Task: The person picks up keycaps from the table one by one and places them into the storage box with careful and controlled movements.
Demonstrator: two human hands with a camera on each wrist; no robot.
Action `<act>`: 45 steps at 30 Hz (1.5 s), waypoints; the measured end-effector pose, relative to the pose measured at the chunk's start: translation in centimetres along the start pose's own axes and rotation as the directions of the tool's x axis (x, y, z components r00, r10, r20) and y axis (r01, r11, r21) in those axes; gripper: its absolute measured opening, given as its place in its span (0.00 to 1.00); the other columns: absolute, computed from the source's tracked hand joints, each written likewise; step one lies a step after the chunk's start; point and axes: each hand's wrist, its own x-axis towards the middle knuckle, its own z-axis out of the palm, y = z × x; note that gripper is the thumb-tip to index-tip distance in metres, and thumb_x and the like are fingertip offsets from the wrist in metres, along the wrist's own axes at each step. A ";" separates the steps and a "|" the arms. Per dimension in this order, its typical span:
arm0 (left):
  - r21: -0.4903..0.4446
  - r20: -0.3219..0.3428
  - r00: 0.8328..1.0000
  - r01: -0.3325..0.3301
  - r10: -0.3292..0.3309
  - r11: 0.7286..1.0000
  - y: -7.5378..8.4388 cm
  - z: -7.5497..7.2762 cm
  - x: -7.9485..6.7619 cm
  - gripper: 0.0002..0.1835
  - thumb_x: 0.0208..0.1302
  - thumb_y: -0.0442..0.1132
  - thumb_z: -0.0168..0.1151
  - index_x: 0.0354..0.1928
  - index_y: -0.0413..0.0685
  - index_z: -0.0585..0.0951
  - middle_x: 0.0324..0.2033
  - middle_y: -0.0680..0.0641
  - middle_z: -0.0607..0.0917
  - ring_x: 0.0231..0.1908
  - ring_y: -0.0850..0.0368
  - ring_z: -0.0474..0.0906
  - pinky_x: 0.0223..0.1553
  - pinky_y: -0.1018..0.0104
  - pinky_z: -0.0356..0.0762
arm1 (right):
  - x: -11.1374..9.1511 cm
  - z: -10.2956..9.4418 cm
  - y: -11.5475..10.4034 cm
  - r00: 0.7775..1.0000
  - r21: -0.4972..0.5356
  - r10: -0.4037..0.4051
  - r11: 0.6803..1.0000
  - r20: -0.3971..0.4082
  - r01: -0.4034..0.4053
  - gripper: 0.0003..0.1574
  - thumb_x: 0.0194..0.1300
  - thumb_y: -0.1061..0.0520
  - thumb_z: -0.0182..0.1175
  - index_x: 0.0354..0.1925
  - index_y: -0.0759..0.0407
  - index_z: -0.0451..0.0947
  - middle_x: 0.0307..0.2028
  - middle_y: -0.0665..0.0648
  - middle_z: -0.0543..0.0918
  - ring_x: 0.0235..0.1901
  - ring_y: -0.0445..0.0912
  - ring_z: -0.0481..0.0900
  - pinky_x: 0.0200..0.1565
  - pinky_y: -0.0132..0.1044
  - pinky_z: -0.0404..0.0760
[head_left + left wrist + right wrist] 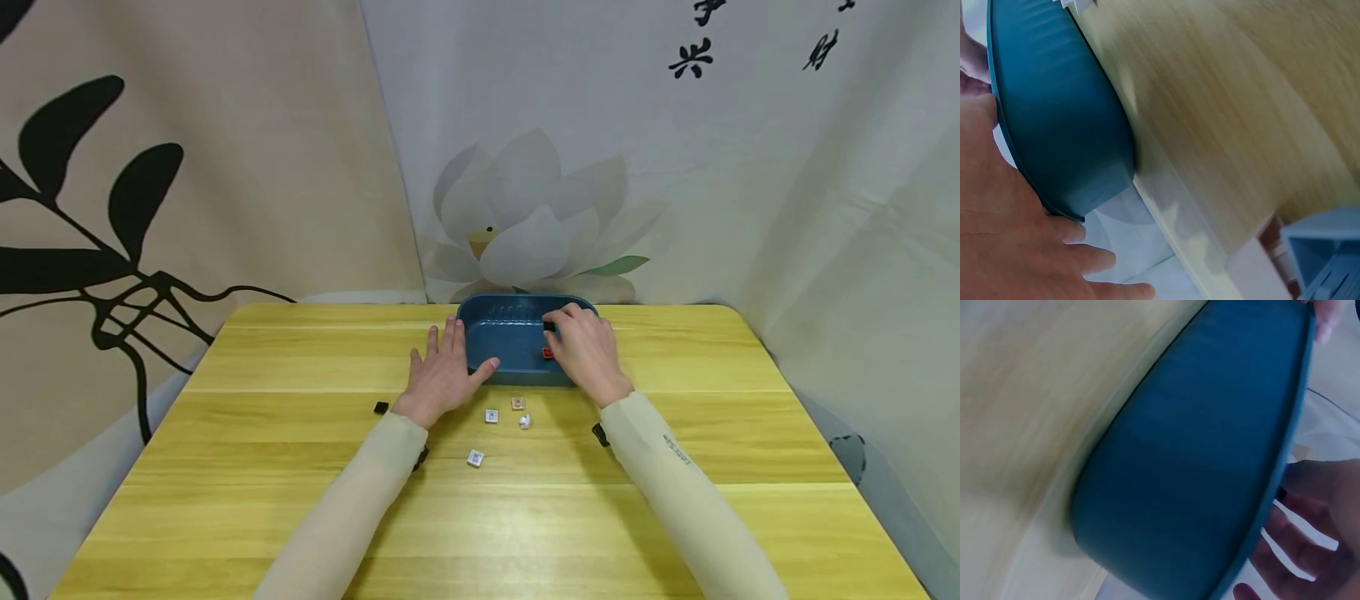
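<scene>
A dark blue plastic tray point(517, 377) stands near the table's far edge. My left hand point(444, 375) rests at its left rim with fingers spread and straight; in the left wrist view the same hand point(1016, 231) lies along the rim. Over the tray's right side, my right hand point(585, 346) pinches a small black piece point(549, 326) between thumb and fingers. That piece is mostly hidden by the tray wall in the right wrist view, where the right hand point(1316, 525) hangs past the rim. Inside the tray a small red piece point(547, 353) lies below the right fingertips.
In front of the tray lie a white square piece point(491, 416), a pale orange one point(517, 403), a white lump point(525, 422) and another white square point(476, 458). A small black piece point(382, 407) lies by my left wrist. A printed curtain point(525, 208) hangs behind the table.
</scene>
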 end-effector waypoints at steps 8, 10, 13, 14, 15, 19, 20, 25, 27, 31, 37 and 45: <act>0.006 0.008 1.000 -0.001 0.001 1.000 0.0 0.0 0.1 0.57 0.71 0.78 0.39 0.83 0.40 0.41 0.83 0.42 0.39 0.80 0.35 0.38 0.72 0.28 0.47 | 1.8 1.2 0.1 0.985 -0.059 0.080 0.996 0.150 -0.072 0.16 0.71 0.52 0.68 0.54 0.55 0.88 0.47 0.60 0.86 0.43 0.58 0.83 0.42 0.53 0.83; 0.010 0.008 1.000 0.000 0.000 1.000 0.0 0.0 0.1 0.57 0.70 0.78 0.38 0.83 0.41 0.42 0.83 0.42 0.39 0.80 0.36 0.38 0.73 0.28 0.47 | 2.1 1.5 0.1 0.980 -0.068 0.089 0.995 0.179 -0.078 0.16 0.72 0.53 0.68 0.55 0.55 0.88 0.47 0.60 0.86 0.43 0.58 0.83 0.42 0.54 0.83; 0.011 0.001 1.000 0.000 0.000 1.000 0.1 0.0 0.1 0.57 0.70 0.78 0.39 0.83 0.41 0.42 0.83 0.42 0.40 0.80 0.35 0.39 0.72 0.28 0.47 | 2.5 1.8 0.2 0.971 -0.086 0.095 0.993 0.221 -0.078 0.17 0.72 0.53 0.67 0.56 0.55 0.87 0.47 0.61 0.86 0.42 0.58 0.83 0.42 0.55 0.82; 0.014 0.001 1.000 0.001 -0.001 1.000 0.1 0.0 0.1 0.57 0.70 0.78 0.39 0.83 0.41 0.42 0.83 0.42 0.40 0.80 0.36 0.39 0.73 0.28 0.47 | 2.5 1.9 0.2 0.968 -0.090 0.098 0.993 0.233 -0.079 0.18 0.72 0.52 0.67 0.56 0.55 0.87 0.47 0.61 0.86 0.42 0.59 0.83 0.42 0.55 0.82; 0.015 -0.001 1.000 0.001 -0.001 1.000 0.1 0.0 0.1 0.57 0.70 0.78 0.39 0.83 0.41 0.42 0.83 0.42 0.40 0.80 0.36 0.39 0.73 0.28 0.47 | 2.6 1.9 0.3 0.964 -0.091 0.104 0.992 0.245 -0.084 0.18 0.72 0.51 0.67 0.57 0.55 0.87 0.47 0.61 0.86 0.42 0.59 0.83 0.43 0.56 0.81; 0.011 0.003 1.000 -0.005 0.005 1.000 0.3 0.1 0.1 0.57 0.70 0.78 0.39 0.83 0.42 0.42 0.83 0.42 0.41 0.80 0.36 0.38 0.73 0.28 0.47 | 2.5 2.0 0.4 0.958 -0.092 0.120 0.991 0.262 -0.099 0.22 0.72 0.47 0.67 0.58 0.54 0.86 0.47 0.59 0.88 0.42 0.58 0.84 0.44 0.56 0.80; 0.011 0.006 1.000 -0.005 0.005 1.000 0.3 0.1 0.2 0.57 0.70 0.78 0.39 0.83 0.42 0.41 0.83 0.42 0.40 0.80 0.36 0.38 0.73 0.28 0.47 | 2.4 1.9 0.4 0.958 -0.086 0.122 0.991 0.259 -0.102 0.23 0.72 0.45 0.67 0.59 0.54 0.86 0.47 0.59 0.88 0.43 0.58 0.84 0.46 0.56 0.80; 0.014 0.002 1.000 -0.008 0.008 1.000 0.2 0.1 0.2 0.57 0.71 0.78 0.39 0.83 0.41 0.42 0.83 0.42 0.40 0.80 0.35 0.39 0.73 0.28 0.47 | 1.3 1.2 0.0 0.983 -0.055 0.055 0.997 0.177 -0.046 0.24 0.74 0.42 0.63 0.58 0.54 0.86 0.51 0.59 0.88 0.51 0.59 0.83 0.51 0.58 0.79; 0.014 -0.001 1.000 -0.006 0.006 1.000 0.2 0.1 0.2 0.57 0.71 0.78 0.40 0.83 0.41 0.42 0.83 0.42 0.41 0.80 0.35 0.39 0.72 0.27 0.47 | 0.6 0.7 -0.4 0.991 -0.031 0.007 0.999 0.134 -0.003 0.25 0.75 0.41 0.62 0.59 0.55 0.86 0.54 0.60 0.87 0.55 0.59 0.82 0.54 0.59 0.78; 0.017 -0.004 1.000 -0.002 0.002 1.000 0.0 0.1 0.2 0.57 0.71 0.77 0.41 0.83 0.40 0.43 0.83 0.41 0.41 0.80 0.35 0.39 0.72 0.27 0.47 | -1.1 -0.4 -1.0 0.992 0.031 -0.085 0.996 0.096 0.082 0.29 0.76 0.40 0.60 0.63 0.56 0.82 0.61 0.61 0.83 0.60 0.59 0.80 0.61 0.60 0.76; 0.045 -0.016 1.000 -0.001 0.001 0.999 -0.1 0.1 0.3 0.57 0.71 0.78 0.39 0.83 0.41 0.42 0.83 0.42 0.41 0.80 0.37 0.41 0.72 0.28 0.48 | -3.8 -1.5 -2.0 0.972 0.111 -0.218 0.972 0.085 0.208 0.34 0.75 0.38 0.59 0.68 0.56 0.79 0.67 0.61 0.78 0.63 0.58 0.79 0.65 0.60 0.72; 0.057 -0.011 1.000 0.009 -0.009 0.998 0.0 0.2 0.4 0.57 0.71 0.78 0.39 0.83 0.41 0.42 0.83 0.42 0.41 0.80 0.38 0.41 0.72 0.28 0.47 | -7.0 -2.2 -3.8 0.891 0.118 -0.448 0.891 0.072 0.439 0.40 0.77 0.28 0.48 0.65 0.54 0.81 0.66 0.56 0.80 0.66 0.54 0.76 0.71 0.59 0.64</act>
